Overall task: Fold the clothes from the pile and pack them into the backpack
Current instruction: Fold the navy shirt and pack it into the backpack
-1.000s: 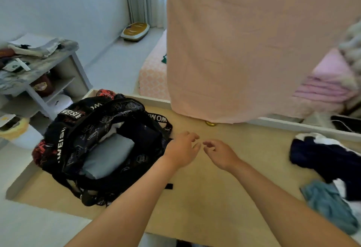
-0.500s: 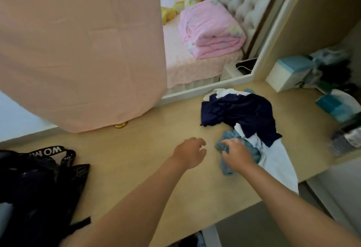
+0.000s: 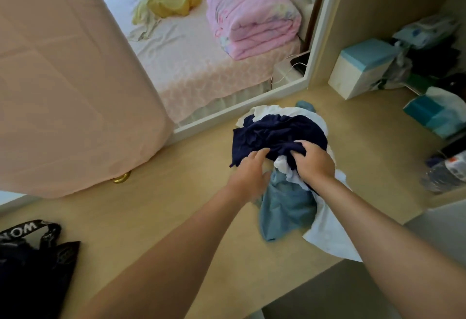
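Note:
A pile of clothes lies on the beige table [image 3: 161,217] at the right: a navy garment [image 3: 277,134] on top, a white one [image 3: 327,233] beneath, and a blue-grey one [image 3: 285,210] at the front. My right hand [image 3: 315,162] grips a bunch of the navy and white fabric. My left hand [image 3: 252,172] reaches to the navy garment's left edge, fingers extended and touching it. The black backpack [image 3: 32,263] with a lettered strap sits at the lower left, mostly out of frame.
A peach cloth [image 3: 63,79] hangs over the table's back left, a gold ring [image 3: 121,178] at its hem. A mirror [image 3: 222,53] behind shows a bed. White-and-teal boxes [image 3: 363,66], a teal pack [image 3: 433,114] and bottles [image 3: 446,172] crowd the right side.
The view swung right from the backpack to the pile. My right hand moved from the blue-grey garment up onto the navy and white fabric and gripped it; my left hand reached the navy garment.

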Motion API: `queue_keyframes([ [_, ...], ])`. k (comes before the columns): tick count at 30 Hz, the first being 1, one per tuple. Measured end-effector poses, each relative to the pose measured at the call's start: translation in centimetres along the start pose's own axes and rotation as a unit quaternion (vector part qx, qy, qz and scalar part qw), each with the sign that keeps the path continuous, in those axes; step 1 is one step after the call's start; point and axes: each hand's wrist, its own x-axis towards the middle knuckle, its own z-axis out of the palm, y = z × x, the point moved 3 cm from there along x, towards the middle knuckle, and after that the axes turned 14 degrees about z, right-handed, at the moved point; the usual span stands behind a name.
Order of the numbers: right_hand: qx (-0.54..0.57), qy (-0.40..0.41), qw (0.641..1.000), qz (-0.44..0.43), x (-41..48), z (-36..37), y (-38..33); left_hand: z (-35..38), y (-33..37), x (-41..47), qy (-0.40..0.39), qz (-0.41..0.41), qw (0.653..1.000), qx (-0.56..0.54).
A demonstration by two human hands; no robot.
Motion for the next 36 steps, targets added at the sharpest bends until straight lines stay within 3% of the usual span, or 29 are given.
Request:
queue_keyframes([
  [3, 0.077, -0.02, 0.99, -0.12, -2.0, 0.1, -2.9, -2.0, 0.4, 1.2, 0.047, 0.024, 0.998, -0.033],
  [6, 0.096, -0.088, 0.966, -0.225, -4.0, 0.4, -5.3, -3.4, 0.3, 1.8, 0.017, 0.032, 0.998, -0.047],
  [9, 0.125, -0.153, 0.962, -0.19, -4.7, 0.7, -6.1, -4.4, -0.4, 1.4, -0.025, 0.005, 0.999, -0.033],
  [12, 0.149, -0.109, 0.971, -0.153, -4.3, 0.6, -6.2, -5.9, -1.2, 0.6, -0.027, -0.007, 0.999, -0.023],
  [13, 0.116, -0.094, 0.978, -0.145, -3.9, 0.6, -6.2, -6.4, -1.3, 0.3, -0.02, -0.013, 0.999, -0.03],
  [15, -0.052, -0.08, 0.99, -0.107, -2.4, 1.2, -5.4, -7.2, -1.8, -0.5, -0.007, -0.041, 0.998, -0.039],
  [17, -0.17, -0.117, 0.978, -0.038, -0.9, 2.1, -3.7, -7.4, -2.6, -1.2, 0.01, -0.057, 0.997, -0.041],
  [20, -0.047, -0.174, 0.984, 0.008, -1.2, 2.4, -3.3, -7.1, -3.2, -1.9, 0.025, -0.054, 0.996, -0.061],
  [24, 0.067, -0.173, 0.981, -0.05, -3.3, 2.3, -6.8, -7.0, -2.8, -2.0, 0.035, -0.031, 0.995, -0.083],
  [29, 0.254, -0.339, 0.903, -0.067, -5.5, 1.1, -9.1, -5.4, -1.8, -1.6, -0.002, -0.021, 0.991, -0.135],
  [31, 0.289, -0.279, 0.914, -0.049, -5.4, 0.3, -8.9, -5.8, -1.5, -1.7, 0.018, -0.018, 0.996, -0.09],
  [33, 0.228, -0.18, 0.957, -0.029, -4.3, 0.0, -7.5, -6.4, -1.3, -2.0, 0.046, -0.012, 0.995, -0.09],
  [34, 0.115, -0.137, 0.983, -0.043, -3.9, 0.0, -7.0, -6.7, -1.3, -2.2, 0.059, -0.008, 0.992, -0.11],
  [36, -0.105, -0.102, 0.987, -0.072, -3.7, 0.5, -6.1, -7.5, -1.1, -3.0, 0.082, -0.002, 0.984, -0.159],
])
